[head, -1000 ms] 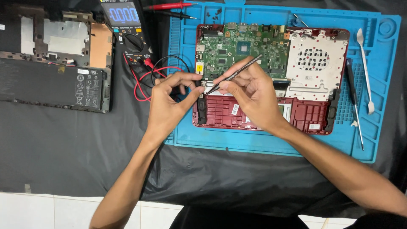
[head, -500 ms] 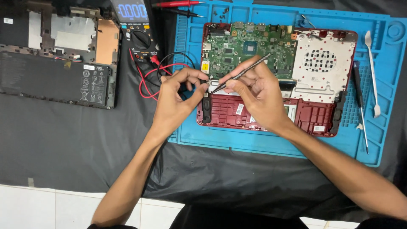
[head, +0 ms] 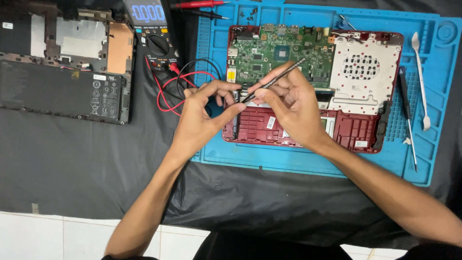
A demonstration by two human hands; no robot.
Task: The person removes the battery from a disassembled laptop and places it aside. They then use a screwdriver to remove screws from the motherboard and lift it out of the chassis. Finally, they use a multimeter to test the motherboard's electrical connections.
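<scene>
Right hand: closed around a thin dark tool, tip kept at the left edge of the opened red laptop on the blue mat.
Left hand: fingertips pinched beside the tip; anything held cannot be told.
Change: hardly any; the same spot is still being worked.

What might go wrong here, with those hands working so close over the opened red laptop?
The thin tool in the right hand points at the bare green circuit board; a slip might scratch parts. The left hand pinches something tiny that may drop into the red laptop shell. The meter's red and black leads loop beside that wrist and might snag.
</scene>
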